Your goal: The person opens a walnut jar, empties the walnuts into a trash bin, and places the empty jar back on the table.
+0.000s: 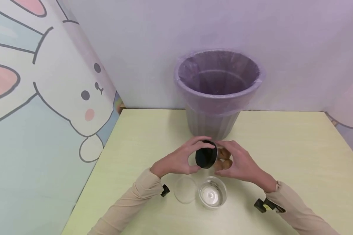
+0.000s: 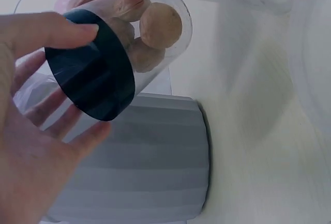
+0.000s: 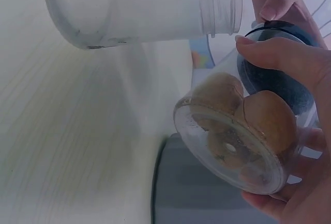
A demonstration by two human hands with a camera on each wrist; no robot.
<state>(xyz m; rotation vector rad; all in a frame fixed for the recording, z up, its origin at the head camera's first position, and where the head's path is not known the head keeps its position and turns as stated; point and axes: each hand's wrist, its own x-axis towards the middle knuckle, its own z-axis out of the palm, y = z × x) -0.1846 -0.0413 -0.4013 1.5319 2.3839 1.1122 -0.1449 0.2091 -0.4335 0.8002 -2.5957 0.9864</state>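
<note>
A clear plastic jar (image 3: 201,136) with a black lid (image 1: 205,158) is held tilted on its side between both hands, above the table. Inside it lie several round brown balls (image 2: 161,25), walnut-like in look. My left hand (image 1: 180,160) grips the lid, thumb and fingers curled about its rim. Around the jar's body curl the fingers of my right hand (image 1: 238,161). Just below the hands, an uncovered clear jar (image 1: 212,192) stands on the table. Beside it on the left lies a thin clear disc or ring (image 1: 185,189).
A grey waste bin (image 1: 214,120) lined with a translucent purplish bag stands behind the hands, against the wall. The pale yellow table (image 1: 288,147) stretches to both sides. A rabbit mural (image 1: 67,85) covers the left wall.
</note>
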